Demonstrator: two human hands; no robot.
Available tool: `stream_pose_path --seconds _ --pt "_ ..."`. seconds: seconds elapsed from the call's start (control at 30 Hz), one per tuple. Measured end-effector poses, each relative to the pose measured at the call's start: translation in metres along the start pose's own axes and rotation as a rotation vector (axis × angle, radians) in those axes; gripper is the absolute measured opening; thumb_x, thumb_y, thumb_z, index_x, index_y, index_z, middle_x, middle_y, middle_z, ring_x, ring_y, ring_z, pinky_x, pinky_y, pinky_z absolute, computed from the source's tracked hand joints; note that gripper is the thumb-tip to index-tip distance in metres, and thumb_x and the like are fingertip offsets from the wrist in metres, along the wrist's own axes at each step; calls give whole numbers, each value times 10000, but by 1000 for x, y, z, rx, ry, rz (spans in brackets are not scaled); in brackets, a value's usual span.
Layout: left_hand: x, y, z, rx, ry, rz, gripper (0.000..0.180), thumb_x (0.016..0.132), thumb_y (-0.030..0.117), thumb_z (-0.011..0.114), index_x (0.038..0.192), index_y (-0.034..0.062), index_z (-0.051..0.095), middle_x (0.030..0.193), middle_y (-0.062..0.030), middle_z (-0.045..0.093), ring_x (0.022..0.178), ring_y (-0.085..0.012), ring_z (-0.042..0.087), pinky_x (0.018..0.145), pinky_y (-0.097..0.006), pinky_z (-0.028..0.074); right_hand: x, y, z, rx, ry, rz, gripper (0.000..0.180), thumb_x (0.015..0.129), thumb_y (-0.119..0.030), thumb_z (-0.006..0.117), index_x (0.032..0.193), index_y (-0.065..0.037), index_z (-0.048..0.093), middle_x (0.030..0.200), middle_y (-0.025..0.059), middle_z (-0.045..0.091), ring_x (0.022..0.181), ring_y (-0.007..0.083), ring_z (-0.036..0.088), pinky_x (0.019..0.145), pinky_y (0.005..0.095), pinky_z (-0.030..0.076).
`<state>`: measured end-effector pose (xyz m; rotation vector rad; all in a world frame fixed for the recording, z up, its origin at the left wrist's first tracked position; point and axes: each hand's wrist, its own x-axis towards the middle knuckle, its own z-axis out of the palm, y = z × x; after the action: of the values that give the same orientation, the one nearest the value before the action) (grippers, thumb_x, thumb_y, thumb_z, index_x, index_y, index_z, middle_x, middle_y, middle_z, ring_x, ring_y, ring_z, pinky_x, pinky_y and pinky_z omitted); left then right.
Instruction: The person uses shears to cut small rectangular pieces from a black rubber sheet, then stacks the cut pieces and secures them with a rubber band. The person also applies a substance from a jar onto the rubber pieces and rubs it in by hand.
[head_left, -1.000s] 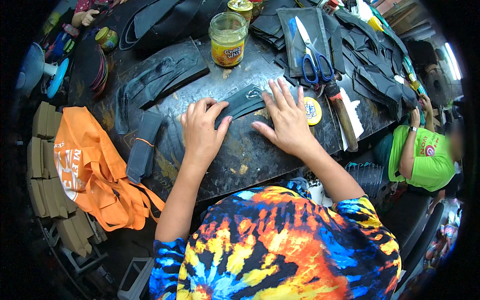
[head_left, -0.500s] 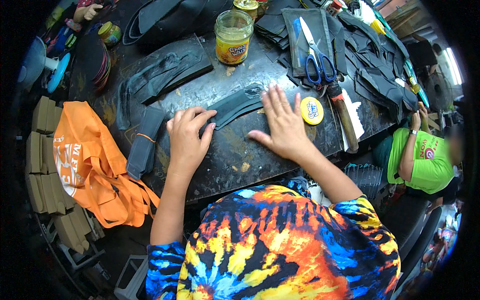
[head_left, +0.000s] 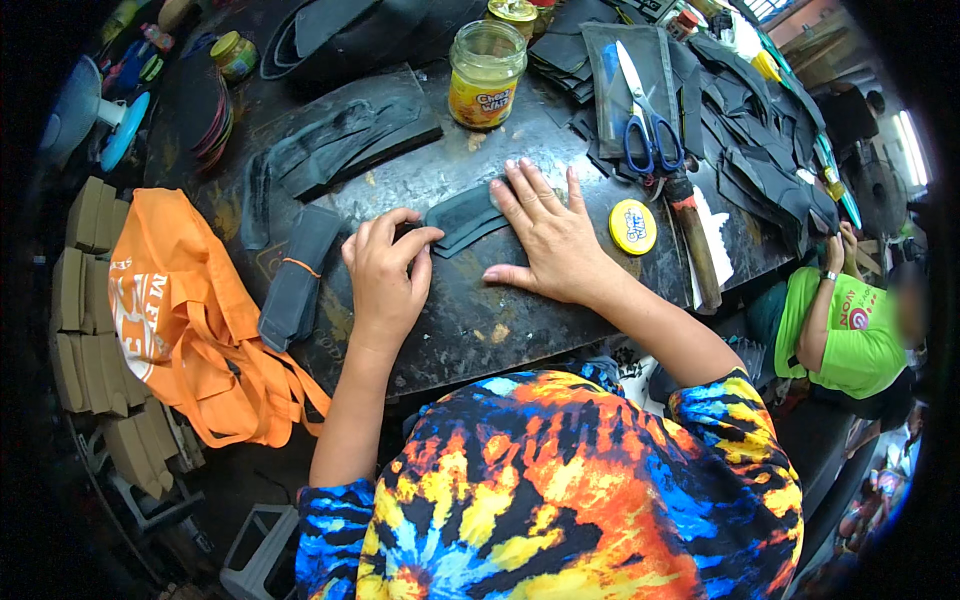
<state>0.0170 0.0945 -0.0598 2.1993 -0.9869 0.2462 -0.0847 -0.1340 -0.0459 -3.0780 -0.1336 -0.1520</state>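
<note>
Several dark, flat curved strips point(head_left: 466, 218), like leather or rubber pieces, lie layered on the black worktable point(head_left: 470, 345). My right hand point(head_left: 553, 238) rests flat over their right end, fingers spread and palm down. At the left end, my left hand point(head_left: 391, 262) has its thumb and index finger closed in a pinch at the corner of a strip. Farther back stands an uncapped glass jar point(head_left: 484, 85) with a yellowish content. Its round yellow lid point(head_left: 633, 227) lies to the right of my right hand.
A banded bundle of dark pieces point(head_left: 298, 280) and an orange bag point(head_left: 195, 320) are at the left. Beyond lies a dark block point(head_left: 375, 135). Blue-handled scissors point(head_left: 648, 125), a wooden-handled tool point(head_left: 697, 250) and dark cut pieces point(head_left: 755, 145) sit right. A person in green point(head_left: 850, 325) is at the far right.
The whole view has shifted slightly. My right hand has slid a little left along the strips, covering more of their right end. My left thumb and index finger have drawn closer together.
</note>
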Motion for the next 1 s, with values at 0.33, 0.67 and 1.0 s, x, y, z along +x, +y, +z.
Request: stream_pose_path --seconds 0.33,0.67,1.0 --pt "-3 -3 -1 -8 10 6 238 815 35 700 995 168 781 1169 -49 664 1109 -268 607 1011 -439 375 8 26 -8 -59 8 -53 1010 858 -829 511 1537 -82 477 1648 212 338 1576 365 216 1218 698 73" --pt "2 -14 -2 -272 302 -152 173 882 -61 611 1014 17 692 1076 -138 655 1029 -309 652 912 -386 522 36 -27 1 3 -17 -242 1077 836 -856 493 1549 -50 444 1650 191 342 1575 356 218 1213 704 76" --pt "-2 -19 1 -352 277 -204 153 905 -58 615 1020 5 693 1074 -122 659 997 -252 663 884 -345 535 9 -35 -7 235 -142 -286 944 898 -787 509 1585 -145 427 1694 208 236 1595 381 143 1215 698 49"
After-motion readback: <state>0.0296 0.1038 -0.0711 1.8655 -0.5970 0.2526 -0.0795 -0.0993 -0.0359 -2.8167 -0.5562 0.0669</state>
